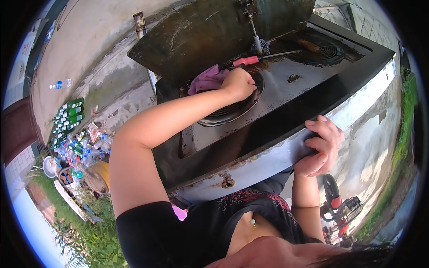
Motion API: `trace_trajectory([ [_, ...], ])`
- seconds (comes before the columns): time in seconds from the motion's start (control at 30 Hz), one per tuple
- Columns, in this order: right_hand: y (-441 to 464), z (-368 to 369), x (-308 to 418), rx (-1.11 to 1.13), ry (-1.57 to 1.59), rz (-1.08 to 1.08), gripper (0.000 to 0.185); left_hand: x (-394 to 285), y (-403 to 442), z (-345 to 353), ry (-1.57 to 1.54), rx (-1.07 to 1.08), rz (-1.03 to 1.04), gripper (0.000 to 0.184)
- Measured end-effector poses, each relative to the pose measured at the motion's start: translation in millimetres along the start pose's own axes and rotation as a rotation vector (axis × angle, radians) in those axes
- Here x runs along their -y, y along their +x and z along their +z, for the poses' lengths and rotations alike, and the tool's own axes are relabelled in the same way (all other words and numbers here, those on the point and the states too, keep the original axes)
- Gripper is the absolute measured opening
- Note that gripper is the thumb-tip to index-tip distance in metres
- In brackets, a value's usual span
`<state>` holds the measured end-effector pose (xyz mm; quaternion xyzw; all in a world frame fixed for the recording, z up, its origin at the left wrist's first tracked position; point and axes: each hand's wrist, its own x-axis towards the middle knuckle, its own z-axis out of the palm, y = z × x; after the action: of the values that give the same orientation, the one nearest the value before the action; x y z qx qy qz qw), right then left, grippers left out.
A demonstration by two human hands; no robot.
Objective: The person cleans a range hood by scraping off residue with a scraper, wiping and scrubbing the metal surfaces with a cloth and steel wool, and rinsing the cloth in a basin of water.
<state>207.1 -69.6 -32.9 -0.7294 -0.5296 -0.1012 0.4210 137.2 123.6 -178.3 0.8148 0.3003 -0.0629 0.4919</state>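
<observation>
A dirty gas stove [281,96] with a raised dark back panel fills the middle of the head view. My left hand [241,84] is closed over its left burner [228,114]; what the fingers hold, if anything, is hidden. Beside that hand lies a crumpled purple-pink cloth [208,79]. A screwdriver [246,61] with a red handle rests just behind it, blade pointing right. My right hand [324,145] has its fingers curled on the stove's front edge, thumb over the pale front panel [268,167].
A dark scouring ball [264,47] sits behind the screwdriver, near a metal rod [254,33]. The right burner [328,54] is rusty. Green bottles [69,117] and a heap of plastic bottles [89,149] lie on the ground at left. A bicycle basket [351,207] shows lower right.
</observation>
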Motion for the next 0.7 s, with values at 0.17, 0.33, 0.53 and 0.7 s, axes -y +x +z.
trace_trajectory([
  [0.17, -0.6, -1.6, 1.5, 0.012, -0.009, 0.009, 0.043, 8.4, 19.3, 9.5, 0.018, -0.061, 0.006, 0.018],
  [0.33, -0.8, -2.8, 1.2, 0.012, -0.002, 0.011, 0.043, 3.3, -19.8, 0.8, -0.038, -0.034, 0.136, 0.015],
  [0.53, 0.3, -1.9, 1.5, 0.014, -0.012, 0.006, 0.042, 7.2, 15.0, 8.7, 0.018, -0.127, 0.129, 0.014],
  [0.7, -1.1, -1.2, 1.5, 0.003, -0.017, 0.004, 0.041, 5.1, 13.8, 9.3, 0.019, -0.091, 0.022, 0.016],
])
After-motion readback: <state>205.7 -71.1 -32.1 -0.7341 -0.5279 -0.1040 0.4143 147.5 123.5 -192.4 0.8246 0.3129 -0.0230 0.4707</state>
